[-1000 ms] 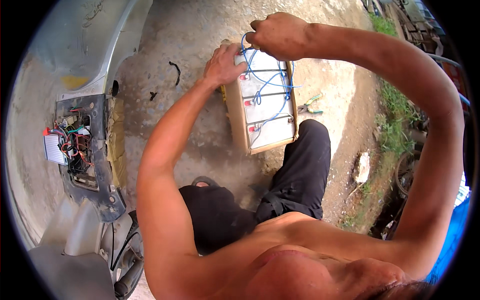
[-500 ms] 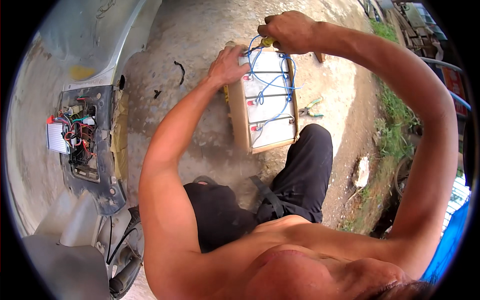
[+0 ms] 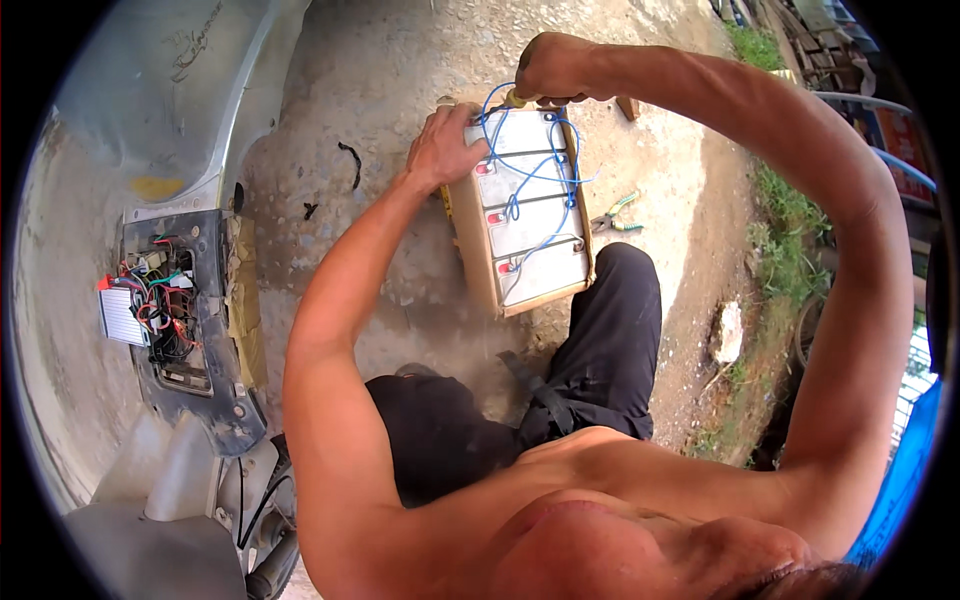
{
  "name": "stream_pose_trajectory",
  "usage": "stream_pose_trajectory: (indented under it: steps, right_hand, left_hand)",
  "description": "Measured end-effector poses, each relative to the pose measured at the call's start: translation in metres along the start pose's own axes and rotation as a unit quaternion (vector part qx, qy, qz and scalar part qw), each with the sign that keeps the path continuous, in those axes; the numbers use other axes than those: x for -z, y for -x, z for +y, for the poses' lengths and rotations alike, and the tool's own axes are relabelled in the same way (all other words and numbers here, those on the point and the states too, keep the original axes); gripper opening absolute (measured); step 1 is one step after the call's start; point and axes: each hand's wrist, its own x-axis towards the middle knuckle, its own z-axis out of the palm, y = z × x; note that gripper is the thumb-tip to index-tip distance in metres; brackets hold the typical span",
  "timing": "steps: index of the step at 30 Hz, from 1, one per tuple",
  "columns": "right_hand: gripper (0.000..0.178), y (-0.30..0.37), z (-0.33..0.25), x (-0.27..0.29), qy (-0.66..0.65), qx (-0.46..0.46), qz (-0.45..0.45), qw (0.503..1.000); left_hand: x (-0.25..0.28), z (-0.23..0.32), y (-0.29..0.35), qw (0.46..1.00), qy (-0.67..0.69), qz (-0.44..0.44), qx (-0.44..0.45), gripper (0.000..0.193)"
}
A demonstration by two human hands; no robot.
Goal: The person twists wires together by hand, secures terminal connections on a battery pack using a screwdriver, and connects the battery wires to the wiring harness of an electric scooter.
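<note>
4 batteries [image 3: 535,219] stretch lengthwise left to right, angling slightly away.

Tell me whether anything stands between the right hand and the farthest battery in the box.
Yes: the right hand holds a yellow-handled tool near the far-left corner of the farthest battery, and blue wire loops there, crossing its top. The left hand is beside that corner.

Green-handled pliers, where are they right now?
In the head view, the green-handled pliers lie on the ground, just right of the cardboard box that holds the batteries and just beyond the person's right knee.
</note>
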Motion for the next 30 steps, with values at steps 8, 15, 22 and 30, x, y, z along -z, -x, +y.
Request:
stream_pose_trajectory:
  steps: [8,15,22,30]
  right_hand:
    - [0.026,0.03,0.003,-0.011,0.34,0.26,0.162,0.889]
    - [0.028,0.031,-0.019,-0.005,0.408,0.309,0.108,0.852]
    - [0.021,-0.029,-0.018,0.011,0.231,0.136,-0.056,0.962]
    - [0.02,0.016,-0.01,-0.003,0.366,0.282,0.129,0.877]
  left_hand:
    - [0.0,-0.006,0.004,1.0,0.017,0.005,0.0,0.061]
    - [-0.001,-0.004,0.0,1.0,0.0,0.003,-0.005,0.06]
    - [-0.006,-0.002,-0.003,1.0,0.006,-0.003,-0.006,0.06]
    - [0.001,-0.003,0.003,1.0,0.024,0.009,-0.005,0.063]
